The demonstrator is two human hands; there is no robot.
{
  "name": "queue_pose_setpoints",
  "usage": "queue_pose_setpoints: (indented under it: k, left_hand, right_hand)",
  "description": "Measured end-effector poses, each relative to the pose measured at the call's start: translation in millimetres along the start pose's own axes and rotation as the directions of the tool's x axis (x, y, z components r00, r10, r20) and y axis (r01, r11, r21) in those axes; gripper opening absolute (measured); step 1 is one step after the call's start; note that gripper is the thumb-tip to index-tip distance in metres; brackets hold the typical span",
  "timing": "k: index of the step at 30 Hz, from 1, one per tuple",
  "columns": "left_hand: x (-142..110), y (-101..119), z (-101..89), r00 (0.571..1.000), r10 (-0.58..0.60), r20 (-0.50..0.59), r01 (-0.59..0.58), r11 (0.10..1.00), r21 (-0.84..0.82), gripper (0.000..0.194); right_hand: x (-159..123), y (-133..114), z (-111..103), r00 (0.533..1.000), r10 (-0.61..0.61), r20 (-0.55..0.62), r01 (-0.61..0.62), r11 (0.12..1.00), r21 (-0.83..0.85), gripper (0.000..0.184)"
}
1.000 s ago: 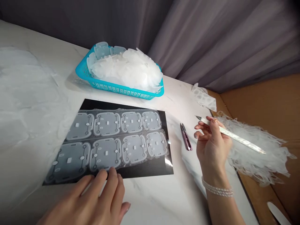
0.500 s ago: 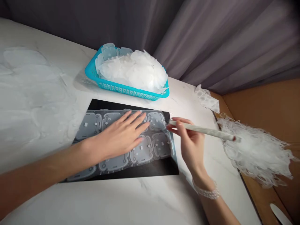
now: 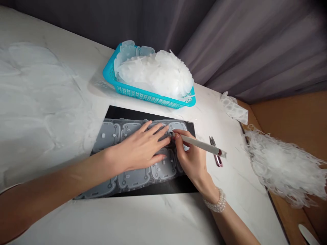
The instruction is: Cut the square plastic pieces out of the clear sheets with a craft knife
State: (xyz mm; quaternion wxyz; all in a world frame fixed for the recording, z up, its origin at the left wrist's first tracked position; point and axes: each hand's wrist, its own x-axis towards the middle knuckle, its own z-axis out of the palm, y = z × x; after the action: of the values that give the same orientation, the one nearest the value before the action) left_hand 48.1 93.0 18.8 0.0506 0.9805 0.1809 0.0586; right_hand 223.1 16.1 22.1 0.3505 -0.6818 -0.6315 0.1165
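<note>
My left hand (image 3: pixel 141 148) lies flat, fingers spread, on a translucent molded sheet (image 3: pixel 163 168) with rows of rounded-square pieces bearing small raised studs. Beneath the sheet is a black mat (image 3: pixel 173 187). Pinched in my right hand (image 3: pixel 192 161) is a pale, pen-shaped tool (image 3: pixel 201 144) with a dark pointed tip. That tip meets the sheet's upper right part, close to my left fingertips; whether it presses in, I cannot tell. My right hand hides the sheet's lower right corner.
Behind the mat stands a turquoise basket (image 3: pixel 150 97) heaped with translucent pieces. Thread snips (image 3: pixel 216 152) lie right of my right hand. Translucent sheets (image 3: pixel 51 92) cover the table's left side. Stringy offcuts (image 3: pixel 288 166) pile up at the right edge, near a crumpled perforated strip (image 3: pixel 233 108).
My right hand has moved left with the pen-shaped tool, from the sheet's right edge inward, uncovering the snips. My left hand still lies on the sheet. The view has shifted slightly.
</note>
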Motion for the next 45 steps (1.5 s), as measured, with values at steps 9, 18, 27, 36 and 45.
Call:
queue_pose_setpoints:
  k: [9,18,27,36,45]
  left_hand:
    - [-1,0,-2.9,1.000,0.013,0.016,-0.014,0.999,0.043,0.052]
    - [-2,-1,-2.6,0.999,0.039,-0.015,-0.037,0.991,0.127,0.057]
    - [-4,-4,7.3,0.998,0.050,-0.046,-0.046,0.994,0.097,0.060]
    - [-5,-11,17.6,0.992,0.081,-0.099,-0.076,0.996,0.056,0.055]
    - [-7,-7,14.0,0.994,0.021,-0.106,-0.019,1.000,0.025,0.055]
  right_hand:
    - [3,-5,6,0.996,-0.084,-0.019,0.081,0.987,-0.138,0.022]
    - [-24,-10,1,0.941,-0.334,0.056,0.332,0.875,-0.354,0.023]
    - [-10,3,10,0.926,-0.353,0.137,0.377,0.821,-0.429,0.032]
    - [-4,-1,7,0.945,-0.190,0.265,0.292,0.856,-0.427,0.044]
    - [5,35,-28,0.919,0.314,-0.238,-0.209,0.901,0.381,0.021]
